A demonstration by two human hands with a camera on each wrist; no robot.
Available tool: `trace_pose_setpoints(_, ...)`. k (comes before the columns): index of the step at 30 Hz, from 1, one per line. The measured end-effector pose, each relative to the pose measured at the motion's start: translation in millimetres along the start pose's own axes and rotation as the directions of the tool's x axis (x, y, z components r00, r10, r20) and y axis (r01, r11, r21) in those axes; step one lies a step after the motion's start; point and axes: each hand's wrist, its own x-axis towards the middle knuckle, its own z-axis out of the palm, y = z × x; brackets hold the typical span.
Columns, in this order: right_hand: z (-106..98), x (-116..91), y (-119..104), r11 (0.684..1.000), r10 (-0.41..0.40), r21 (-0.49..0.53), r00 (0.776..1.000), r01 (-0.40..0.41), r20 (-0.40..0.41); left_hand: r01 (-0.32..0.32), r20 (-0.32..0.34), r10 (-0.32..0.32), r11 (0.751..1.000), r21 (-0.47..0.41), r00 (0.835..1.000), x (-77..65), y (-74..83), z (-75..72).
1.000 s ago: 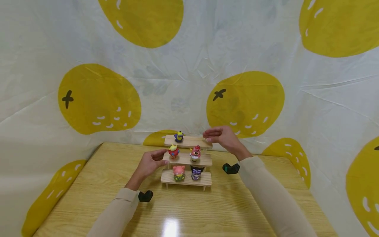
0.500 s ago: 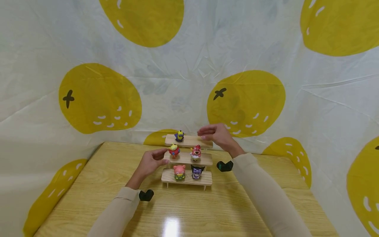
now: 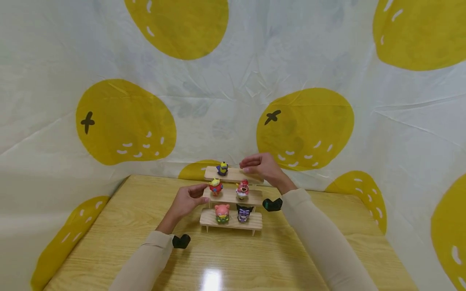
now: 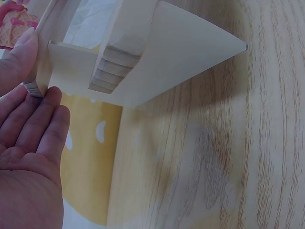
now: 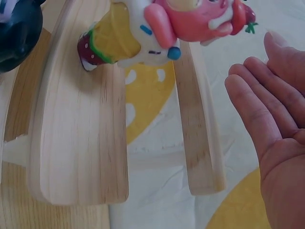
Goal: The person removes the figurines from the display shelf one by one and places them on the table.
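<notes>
The wooden stand [image 3: 255,220] is standing mid-table, tiers rising toward the far side, likely so far toy figures [image 3: 222,169] are showing above near ones. Your left hand [image 3: 185,201] is seemingly pinching the middle tier's [image 3: 230,197] left end (steadying it, perhaps); your empty right hand [image 3: 265,165] is hovering, fingers extended, by the far tier's [image 3: 234,174] right end.
</notes>
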Motion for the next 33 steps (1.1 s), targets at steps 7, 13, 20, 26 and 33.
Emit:
trace_pose_setpoints(7, 6.3, 6.2, 1.0, 0.999, 0.011, -0.042, 1.000, -0.010, 0.008, 0.002, -0.011, -0.002, 1.000, 0.008, 1.000, -0.7, 1.2, 2.8)
trace_pose_setpoints(13, 11.4, 9.5, -4.5, 0.998, -0.002, -0.056, 1.000, 0.003, 0.016, 0.002, -0.007, -0.002, 1.000, 0.006, 1.000, 0.6, 0.4, 3.4)
trace_pose_setpoints(20, 17.3, 13.6, -8.2, 0.996, -0.023, -0.091, 0.999, 0.026, 0.037, 0.006, -0.006, -0.005, 1.000, 0.024, 1.000, -0.7, 1.1, 2.8)
trace_pose_setpoints(26, 22.2, 17.7, -11.5, 0.997, -0.018, -0.071, 0.998, 0.022, 0.058, 0.020, -0.015, -0.020, 1.000, 0.015, 1.000, -1.7, 1.1, 1.7)
trace_pose_setpoints(33, 26.8, 22.4, -13.1, 0.998, 0.006, -0.057, 0.998, -0.003, 0.065, 0.003, -0.011, -0.002, 1.000, 0.025, 1.000, -1.9, -0.9, 1.9)
